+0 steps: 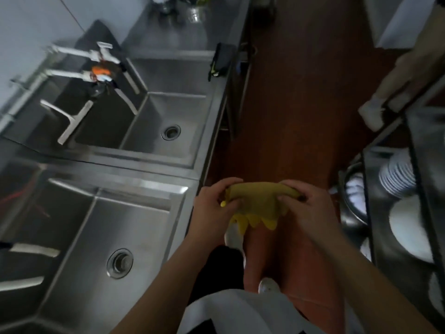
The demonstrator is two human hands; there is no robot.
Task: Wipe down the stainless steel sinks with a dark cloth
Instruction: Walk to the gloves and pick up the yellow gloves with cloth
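Observation:
Both my hands hold a yellow rubber glove (258,203) over the red floor, to the right of the sinks. My left hand (214,203) grips its left end and my right hand (305,206) grips its right end; the glove's fingers hang down between them. A near stainless steel sink (79,237) with a round drain (119,263) lies at lower left. A second sink (154,112) with its own drain (171,132) sits farther away. A dark cloth (222,60) hangs over the far sink's front rim.
White taps (96,56) and an orange object (101,71) stand behind the far sink. A steel counter (183,27) with metal pots lies beyond. On the right, a metal rack (409,189) holds stacked plates (397,174) and bowls. Another person's leg (397,78) is at upper right.

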